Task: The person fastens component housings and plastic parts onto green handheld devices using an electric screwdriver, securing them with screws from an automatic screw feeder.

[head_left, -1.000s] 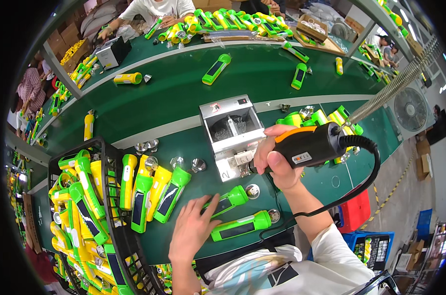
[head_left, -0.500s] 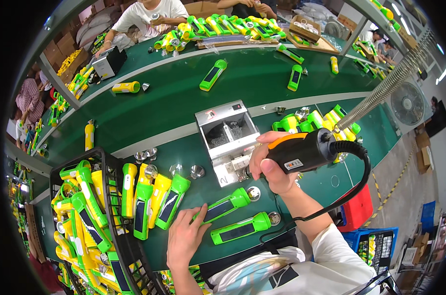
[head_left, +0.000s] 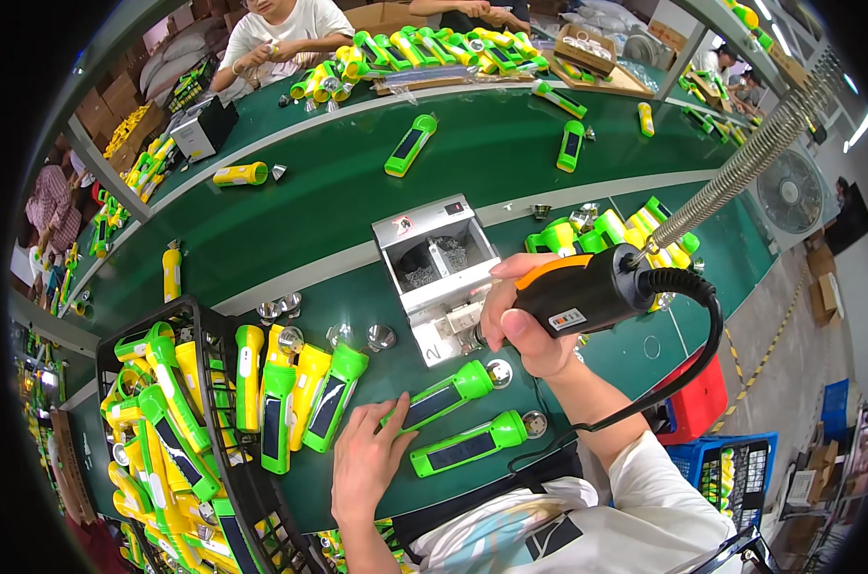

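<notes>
My right hand point(head_left: 525, 320) is wrapped round a black and orange electric screwdriver point(head_left: 582, 297), which hangs from a coiled spring point(head_left: 740, 163). Its tip is mostly hidden behind my fingers, at the front of a grey screw feeder point(head_left: 444, 273) with loose screws in its tray. With the fingers of my left hand point(head_left: 369, 459) I grip the tail end of a green flashlight point(head_left: 444, 397) lying on the table. A silvery reflector point(head_left: 499, 373) sits at that flashlight's head. Closer to me lies a second green flashlight point(head_left: 467, 445), also with a reflector point(head_left: 534, 424) at its head.
A black crate point(head_left: 200, 335) full of yellow and green flashlights stands at the left, with several more leaning beside it. Loose reflectors point(head_left: 380, 337) lie behind them. More flashlights point(head_left: 606, 230) are piled right of the feeder. Across the green belt point(head_left: 329, 163), a person point(head_left: 286, 43) handles parts.
The whole view has shifted slightly. Both my hands keep nearly the same places, on the screwdriver and the flashlight. Across the belt, the person has brought both hands together.
</notes>
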`<state>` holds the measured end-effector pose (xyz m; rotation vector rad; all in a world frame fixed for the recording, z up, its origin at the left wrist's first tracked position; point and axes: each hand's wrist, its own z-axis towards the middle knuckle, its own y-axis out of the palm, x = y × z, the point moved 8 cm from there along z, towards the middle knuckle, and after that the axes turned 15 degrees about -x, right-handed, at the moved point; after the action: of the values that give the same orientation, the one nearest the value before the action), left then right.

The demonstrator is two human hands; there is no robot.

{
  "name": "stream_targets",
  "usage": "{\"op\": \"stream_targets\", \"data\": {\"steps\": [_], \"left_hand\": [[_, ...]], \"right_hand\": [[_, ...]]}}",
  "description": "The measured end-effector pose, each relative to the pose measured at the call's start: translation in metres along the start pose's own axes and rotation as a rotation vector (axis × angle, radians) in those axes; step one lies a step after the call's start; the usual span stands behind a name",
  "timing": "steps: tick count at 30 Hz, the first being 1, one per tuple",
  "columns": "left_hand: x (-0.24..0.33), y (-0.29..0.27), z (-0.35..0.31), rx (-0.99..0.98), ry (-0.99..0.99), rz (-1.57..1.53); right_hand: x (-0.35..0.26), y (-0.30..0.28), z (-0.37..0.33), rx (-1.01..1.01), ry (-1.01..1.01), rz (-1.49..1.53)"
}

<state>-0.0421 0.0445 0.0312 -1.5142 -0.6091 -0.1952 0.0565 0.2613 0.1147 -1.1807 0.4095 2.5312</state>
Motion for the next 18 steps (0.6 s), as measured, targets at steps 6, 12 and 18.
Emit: {"op": "stream_targets", "data": {"steps": [6,12,18], "left_hand": [[-0.0025,0.0024,-0.0015,-0.006,0.0,-0.013],[-0.0013,0.001,0.0009,-0.005,-0.004,-0.017],[-0.0023,0.0034,0.0028,-0.007,0.022,-0.021]], "right_hand": [[0.0015,-0.0005,-0.0009,-0.014,-0.029,-0.014],[0.0024,-0.0003,-0.0018,-0.029,-0.036,-0.003],[0.0021,0.0016,-0.0013,-0.05,-0.008,-0.059]]}}
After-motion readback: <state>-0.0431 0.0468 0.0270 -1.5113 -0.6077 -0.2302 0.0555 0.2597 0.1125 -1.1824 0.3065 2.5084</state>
